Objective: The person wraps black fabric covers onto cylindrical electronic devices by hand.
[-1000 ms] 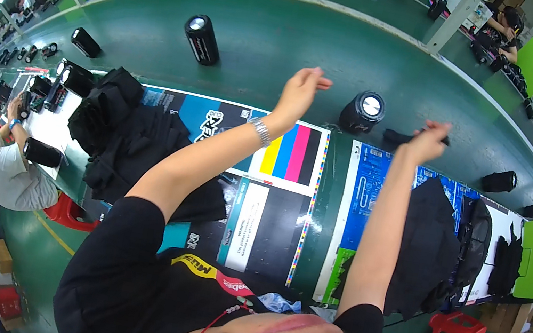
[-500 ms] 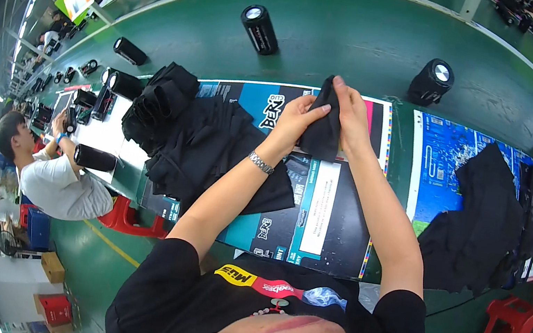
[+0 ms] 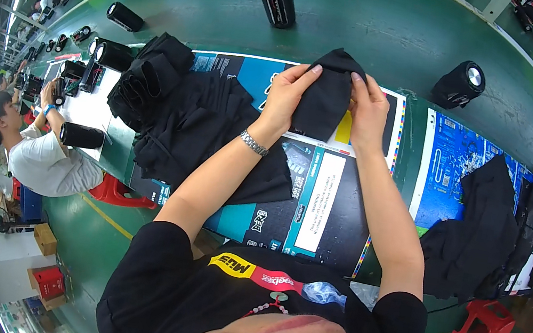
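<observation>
A black fabric piece (image 3: pixel 322 109) is stretched between my two hands above the printed sheet on the bench. My left hand (image 3: pixel 284 95) pinches its upper left edge between thumb and fingers. My right hand (image 3: pixel 368 113) grips the upper right edge the same way. Between the thumbs, the upper part of the cloth looks folded or parted, and the lower end hangs down flat. Close to my left forearm lies a heap of black fabric pieces (image 3: pixel 198 130), some folded over one another.
Cylindrical black speakers stand beyond my hands, one at far centre (image 3: pixel 277 2) and one at far right (image 3: pixel 460 86). More black fabric (image 3: pixel 474 233) lies at right on a blue printed sheet (image 3: pixel 449 169). A co-worker (image 3: pixel 49 158) sits at left. A red stool (image 3: pixel 482 328) stands lower right.
The fabric, earlier bunched narrow between my hands, is now spread wider and flatter. My hands have moved apart, each holding an upper edge. The whole view has shifted slightly.
</observation>
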### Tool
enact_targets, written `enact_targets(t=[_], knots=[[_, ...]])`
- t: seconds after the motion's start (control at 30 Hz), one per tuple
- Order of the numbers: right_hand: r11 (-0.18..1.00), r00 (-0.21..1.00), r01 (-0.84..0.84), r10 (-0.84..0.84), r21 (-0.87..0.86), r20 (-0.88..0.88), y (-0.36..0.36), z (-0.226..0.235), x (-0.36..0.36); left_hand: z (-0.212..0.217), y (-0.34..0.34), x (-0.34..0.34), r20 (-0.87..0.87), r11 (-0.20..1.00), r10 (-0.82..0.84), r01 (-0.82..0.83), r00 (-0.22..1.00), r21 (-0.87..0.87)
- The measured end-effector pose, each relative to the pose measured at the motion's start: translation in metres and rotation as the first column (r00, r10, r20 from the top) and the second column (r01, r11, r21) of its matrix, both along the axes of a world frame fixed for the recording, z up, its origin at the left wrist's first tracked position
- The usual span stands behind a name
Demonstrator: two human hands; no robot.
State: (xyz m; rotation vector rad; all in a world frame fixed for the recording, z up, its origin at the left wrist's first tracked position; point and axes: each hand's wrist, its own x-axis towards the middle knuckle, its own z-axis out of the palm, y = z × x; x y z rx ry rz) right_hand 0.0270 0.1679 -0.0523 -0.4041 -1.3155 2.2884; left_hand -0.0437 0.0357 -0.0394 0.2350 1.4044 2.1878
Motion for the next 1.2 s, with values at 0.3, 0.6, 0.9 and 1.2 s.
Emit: enact_targets(t=[0.3, 0.6, 0.9, 1.2], knots=[[0.927, 0.929, -0.370, 0.371, -0.064, 0.008, -0.005, -0.011, 0.004, -0.009, 0.006, 0.000, -0.566, 0.975, 0.070, -0.177, 0.822, -0.137], [0.975, 0.975, -0.220, 0.219, 0.014, 0.018, -0.009, -0.022, 0.000, -0.009, 0.004, 0.001, -0.625, 0.960, 0.104, -0.242, 0.773, -0.140], [0.961, 0.988, -0.140, 0.121, 0.238, 0.092, -0.003, -0.021, 0.000, -0.019, 0.005, -0.009, -0.570, 0.946, 0.212, -0.313, 0.794, -0.085], [0.963, 0.947, -0.237, 0.199, -0.128, -0.253, -0.014, 0.036, 0.000, 0.012, -0.018, -0.030, 0.044, 0.915, -0.337, 0.316, 0.941, 0.250]])
